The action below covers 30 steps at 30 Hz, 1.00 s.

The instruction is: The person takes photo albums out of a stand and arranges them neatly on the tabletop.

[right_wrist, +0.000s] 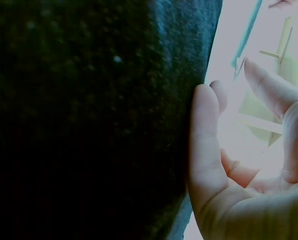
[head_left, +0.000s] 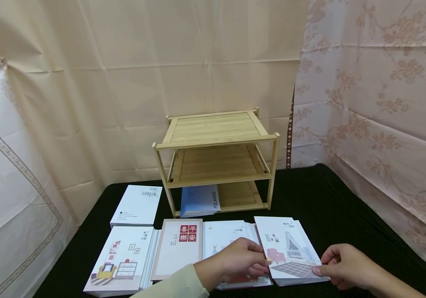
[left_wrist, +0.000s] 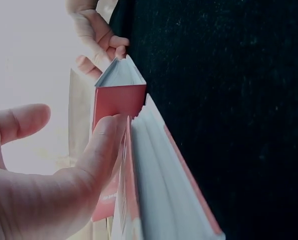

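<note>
In the head view, a white illustrated book point(head_left: 289, 252) with a pink armchair and grey floor tiles on its cover lies at the right end of the front row. My right hand point(head_left: 347, 267) pinches its lower right corner, thumb on top and fingers at the edge. My left hand point(head_left: 237, 263) reaches over the neighbouring white book point(head_left: 224, 231), its fingertips touching the armchair book's left side. In the left wrist view, one finger point(left_wrist: 101, 142) rests against a red book spine point(left_wrist: 120, 102), while another digit stands apart. The right wrist view shows the thumb point(right_wrist: 266, 85) over the book's pale edge.
A three-tier wooden shelf point(head_left: 220, 163) stands behind the books, with blue-and-white Polaroid books point(head_left: 199, 200) on its bottom tier. To the left lie a beige book point(head_left: 178, 254), a stack of white books point(head_left: 123, 256) and another white book point(head_left: 137, 205). Black cloth point(head_left: 332, 203) covers the table.
</note>
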Tool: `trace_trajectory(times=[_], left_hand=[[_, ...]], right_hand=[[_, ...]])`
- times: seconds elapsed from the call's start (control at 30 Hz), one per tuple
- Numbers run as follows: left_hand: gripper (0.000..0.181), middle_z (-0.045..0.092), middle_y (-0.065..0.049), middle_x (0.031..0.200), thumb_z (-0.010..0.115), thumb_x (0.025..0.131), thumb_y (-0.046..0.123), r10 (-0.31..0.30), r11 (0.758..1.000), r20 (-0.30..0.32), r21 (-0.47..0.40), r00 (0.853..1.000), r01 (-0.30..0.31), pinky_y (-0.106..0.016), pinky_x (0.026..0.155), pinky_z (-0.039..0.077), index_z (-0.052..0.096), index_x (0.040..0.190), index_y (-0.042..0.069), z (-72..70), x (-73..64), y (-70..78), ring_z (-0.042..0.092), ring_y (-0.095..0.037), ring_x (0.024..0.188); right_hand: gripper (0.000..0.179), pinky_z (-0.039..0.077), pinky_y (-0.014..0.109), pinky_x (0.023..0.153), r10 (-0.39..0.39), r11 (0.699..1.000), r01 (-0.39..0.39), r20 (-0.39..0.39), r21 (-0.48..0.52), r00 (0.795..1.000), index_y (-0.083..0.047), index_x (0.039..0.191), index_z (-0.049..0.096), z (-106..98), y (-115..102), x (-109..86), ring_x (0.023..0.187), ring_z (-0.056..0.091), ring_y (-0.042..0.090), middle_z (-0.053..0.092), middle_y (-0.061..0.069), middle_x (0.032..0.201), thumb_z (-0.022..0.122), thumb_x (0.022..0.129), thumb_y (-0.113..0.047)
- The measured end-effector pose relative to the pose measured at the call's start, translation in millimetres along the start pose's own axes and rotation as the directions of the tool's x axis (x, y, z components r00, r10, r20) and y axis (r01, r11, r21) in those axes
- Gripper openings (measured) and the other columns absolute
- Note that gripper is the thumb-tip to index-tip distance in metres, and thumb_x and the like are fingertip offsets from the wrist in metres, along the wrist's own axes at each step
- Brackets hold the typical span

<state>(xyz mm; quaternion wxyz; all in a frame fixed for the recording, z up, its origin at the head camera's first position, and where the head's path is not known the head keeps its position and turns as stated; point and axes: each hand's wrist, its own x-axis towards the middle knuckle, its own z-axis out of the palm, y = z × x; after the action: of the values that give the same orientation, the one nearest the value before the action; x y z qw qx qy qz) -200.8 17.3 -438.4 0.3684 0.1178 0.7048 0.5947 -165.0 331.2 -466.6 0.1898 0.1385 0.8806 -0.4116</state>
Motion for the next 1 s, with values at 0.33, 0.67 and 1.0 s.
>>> trace_trajectory(times=[0.33,0.67,1.0], left_hand=[[0.042,0.073,-0.02,0.107,0.063,0.095,0.004,0.049,0.998,-0.084,-0.021,0.995,-0.051,-0.035,0.084,0.065,0.056,0.133,-0.014,-15.2,-4.5,4.6,0.076,-0.034,0.101],[0.047,0.073,-0.024,0.113,0.065,0.093,0.007,0.115,0.993,-0.214,0.058,0.97,-0.105,-0.041,0.085,0.065,0.055,0.134,-0.013,-52.7,-11.8,9.8,0.075,-0.036,0.103],[0.049,0.072,-0.022,0.119,0.067,0.095,0.014,0.146,0.981,-0.35,0.175,0.925,-0.089,-0.041,0.086,0.064,0.054,0.136,-0.01,-94.1,-17.7,18.8,0.072,-0.036,0.11]], right_hand=[[0.056,0.056,0.03,0.055,-0.137,0.988,0.136,-0.013,-0.077,0.99,-0.006,0.101,0.062,-4,-16,3.2,0.068,0.062,0.022,0.062,0.008,0.083,0.091,0.07,-0.043],[0.05,0.049,0.026,0.051,-0.266,0.956,0.26,-0.021,-0.137,0.964,-0.009,0.098,0.063,3,-61,5.4,0.066,0.057,0.021,0.059,0.006,0.082,0.092,0.071,-0.04],[0.045,0.048,0.029,0.059,-0.389,0.912,0.387,0.015,-0.133,0.921,-0.011,0.098,0.066,28,-106,20.6,0.074,0.057,0.02,0.061,0.004,0.086,0.093,0.072,-0.036]])
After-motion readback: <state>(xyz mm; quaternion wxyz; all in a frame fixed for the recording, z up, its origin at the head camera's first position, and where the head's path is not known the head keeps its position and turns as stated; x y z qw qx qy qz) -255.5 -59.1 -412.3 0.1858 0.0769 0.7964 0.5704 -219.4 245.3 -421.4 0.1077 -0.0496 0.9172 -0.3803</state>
